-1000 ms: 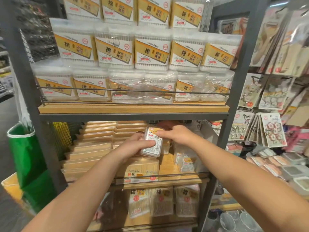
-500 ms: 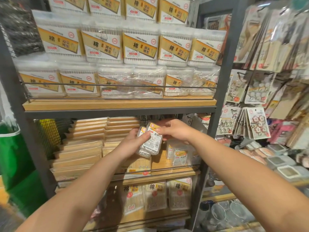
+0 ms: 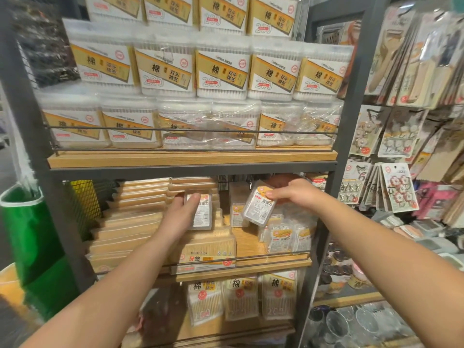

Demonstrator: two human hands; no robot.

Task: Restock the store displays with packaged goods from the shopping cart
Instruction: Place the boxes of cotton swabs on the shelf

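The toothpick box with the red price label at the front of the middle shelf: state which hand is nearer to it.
Left. The left hand, holding a small pack, is just above the toothpick box; the right hand holds another pack farther up and right.

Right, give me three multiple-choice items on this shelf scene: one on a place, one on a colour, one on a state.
1. Where do the cotton swab boxes stand?
A. on the shelf above the hands
B. on the floor
C. hung on the hooks at right

2. What colour is the bag left of the shelving?
A. red
B. green
C. white

3. What is the right hand doing?
A. hanging idle
B. pressing flat on the shelf
C. pinching a small clear pack

Answers: 1 A, they are stacked on the upper wooden shelf. 2 B, its side is plainly green. 3 C, its fingertips grip the tilted pack's top corner, while the left hand holds another small pack.
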